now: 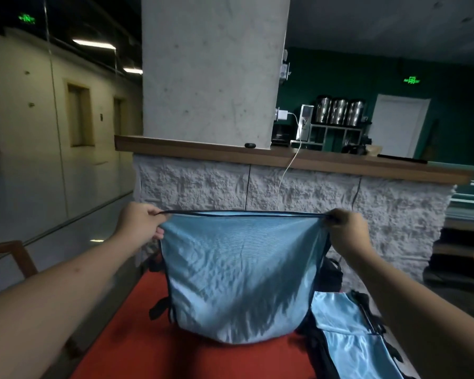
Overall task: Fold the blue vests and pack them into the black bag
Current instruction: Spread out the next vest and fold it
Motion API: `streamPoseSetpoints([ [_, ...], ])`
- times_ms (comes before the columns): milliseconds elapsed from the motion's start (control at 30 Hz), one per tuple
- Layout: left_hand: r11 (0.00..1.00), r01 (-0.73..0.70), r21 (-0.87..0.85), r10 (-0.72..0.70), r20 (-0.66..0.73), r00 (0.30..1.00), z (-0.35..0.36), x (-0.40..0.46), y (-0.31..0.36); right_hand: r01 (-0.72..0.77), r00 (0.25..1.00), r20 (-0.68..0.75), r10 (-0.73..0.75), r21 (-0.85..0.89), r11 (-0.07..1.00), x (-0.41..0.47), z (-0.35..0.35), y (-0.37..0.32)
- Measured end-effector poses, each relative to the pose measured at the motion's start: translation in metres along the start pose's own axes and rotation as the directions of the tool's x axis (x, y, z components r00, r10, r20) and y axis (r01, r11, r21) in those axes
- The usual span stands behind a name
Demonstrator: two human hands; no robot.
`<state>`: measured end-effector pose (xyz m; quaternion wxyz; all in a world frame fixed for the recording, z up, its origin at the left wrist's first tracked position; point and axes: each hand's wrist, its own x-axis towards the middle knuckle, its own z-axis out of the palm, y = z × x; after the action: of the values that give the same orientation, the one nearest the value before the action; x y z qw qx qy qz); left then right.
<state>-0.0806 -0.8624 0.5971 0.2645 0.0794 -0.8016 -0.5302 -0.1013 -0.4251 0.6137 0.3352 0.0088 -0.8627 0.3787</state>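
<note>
Both hands, left hand (141, 222) and right hand (349, 231), grip blue vest (238, 277); black bag (337, 272) mostly hidden.

The blue vest (236, 277) hangs stretched between both hands and hides the middle of the red counter (137, 346). Left of it the red surface is open. To the right the black bag (340, 337) lies close — little room there. Behind stands a rough white wall (312, 192), and a wooden chair (14, 258) at far left.

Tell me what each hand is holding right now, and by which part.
Both hold one blue vest, stretched up over the red surface. The left hand pinches its dark-trimmed top edge at the left corner, the right hand at the right corner.
</note>
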Motion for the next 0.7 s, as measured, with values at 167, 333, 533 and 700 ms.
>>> streamPoseSetpoints([
  [167, 0.999, 0.027, -0.037, -0.028, -0.009, 1.0, -0.014, 0.008, 0.036, 0.019, 1.0, -0.003, -0.019, 0.082, 0.996, 0.03, -0.02, -0.023],
  [333, 0.996, 0.037, -0.082, -0.041, -0.048, 0.998, -0.015, 0.031, 0.065, -0.002, 0.999, -0.042, 0.007, 0.116, 0.993, 0.059, -0.027, -0.042],
  [533, 0.975, 0.083, -0.204, -0.084, 0.004, 0.996, 0.0, 0.077, 0.085, -0.1, 0.995, 0.019, 0.098, 0.194, 0.976, 0.109, -0.017, -0.049],
  [700, 0.944, 0.178, -0.278, -0.148, 0.124, 0.981, 0.013, 0.121, 0.091, -0.237, 0.969, 0.137, 0.207, 0.268, 0.934, 0.156, 0.0, -0.046],
])
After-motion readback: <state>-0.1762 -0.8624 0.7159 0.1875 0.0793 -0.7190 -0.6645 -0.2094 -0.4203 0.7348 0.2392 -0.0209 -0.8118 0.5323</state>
